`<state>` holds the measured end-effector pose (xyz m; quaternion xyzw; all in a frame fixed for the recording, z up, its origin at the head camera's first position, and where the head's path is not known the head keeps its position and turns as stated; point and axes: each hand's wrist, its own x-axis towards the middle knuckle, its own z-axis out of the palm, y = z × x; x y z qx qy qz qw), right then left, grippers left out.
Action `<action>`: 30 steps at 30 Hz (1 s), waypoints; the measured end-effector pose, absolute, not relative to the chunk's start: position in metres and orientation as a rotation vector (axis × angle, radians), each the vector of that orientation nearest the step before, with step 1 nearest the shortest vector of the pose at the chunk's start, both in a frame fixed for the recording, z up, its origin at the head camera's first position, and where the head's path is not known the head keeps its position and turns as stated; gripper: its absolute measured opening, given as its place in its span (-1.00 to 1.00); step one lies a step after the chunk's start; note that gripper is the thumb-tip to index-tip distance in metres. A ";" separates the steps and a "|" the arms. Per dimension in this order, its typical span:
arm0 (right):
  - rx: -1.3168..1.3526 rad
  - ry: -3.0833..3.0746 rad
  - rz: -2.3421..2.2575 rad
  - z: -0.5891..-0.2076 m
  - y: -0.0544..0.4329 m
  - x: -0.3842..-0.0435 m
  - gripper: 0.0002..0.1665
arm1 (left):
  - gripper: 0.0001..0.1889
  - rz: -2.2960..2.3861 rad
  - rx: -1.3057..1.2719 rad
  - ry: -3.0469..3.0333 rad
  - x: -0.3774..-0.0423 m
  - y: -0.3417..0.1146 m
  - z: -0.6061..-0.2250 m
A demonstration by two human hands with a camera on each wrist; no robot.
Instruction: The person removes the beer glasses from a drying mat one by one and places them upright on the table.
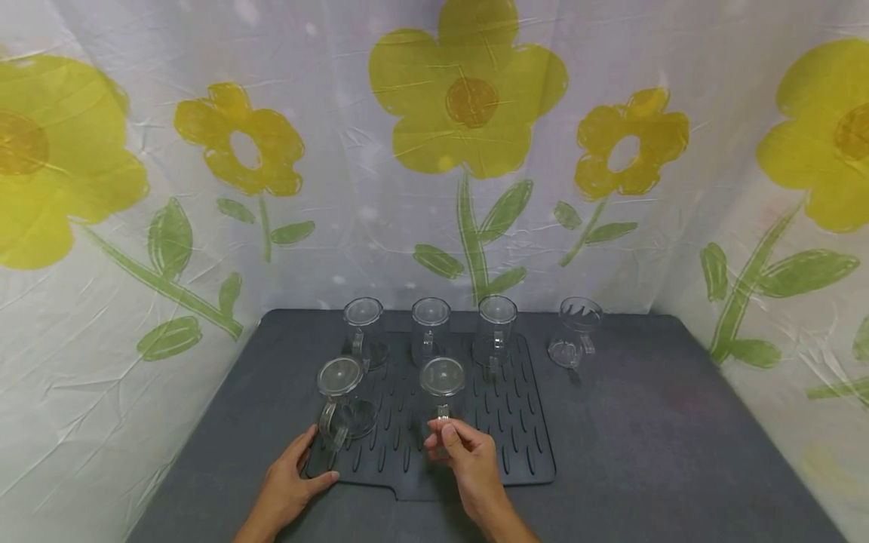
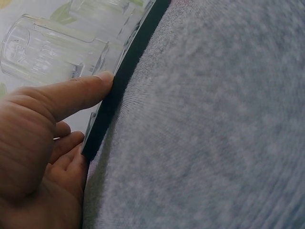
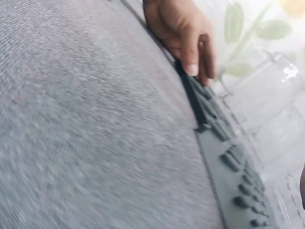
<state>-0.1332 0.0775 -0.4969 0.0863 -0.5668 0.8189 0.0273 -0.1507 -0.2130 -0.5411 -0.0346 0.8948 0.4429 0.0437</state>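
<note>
In the head view my right hand [image 1: 465,456] pinches the handle of a clear glass mug [image 1: 442,377] at the mat's front middle. This mug is upside down, base up; my fingers hide part of its handle. At the front left corner of the dark drying mat [image 1: 532,471], my left hand [image 1: 288,475] holds the corner, thumb on the front edge and fingers along the left side. The left wrist view shows that thumb [image 2: 90,93] on the mat's edge. Close by stands another upside-down glass mug [image 1: 341,377], its handle toward the left hand.
Along the back of the mat stand three more upside-down glass mugs, left [image 1: 363,313], middle [image 1: 431,313] and right [image 1: 497,313]. Off the mat, an upright glass mug [image 1: 577,332] stands on the dark table [image 1: 645,437]. Behind hangs a flowered curtain [image 1: 326,188].
</note>
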 end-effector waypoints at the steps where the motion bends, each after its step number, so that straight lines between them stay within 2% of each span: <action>1: 0.284 -1.745 2.513 -0.495 0.080 -0.133 -0.56 | 0.08 1.359 -0.102 2.734 -0.151 -0.213 -0.541; 10: 0.490 -1.671 2.320 -0.480 0.101 -0.127 -0.73 | 0.09 1.366 -0.118 2.712 -0.150 -0.213 -0.538; 23: 0.465 -1.600 2.162 -0.472 0.124 -0.123 -0.88 | 0.07 1.393 -0.094 2.721 -0.151 -0.213 -0.538; 30: 0.600 -1.575 1.992 -0.469 0.133 -0.122 -0.87 | 0.07 1.448 -0.104 2.684 -0.150 -0.214 -0.539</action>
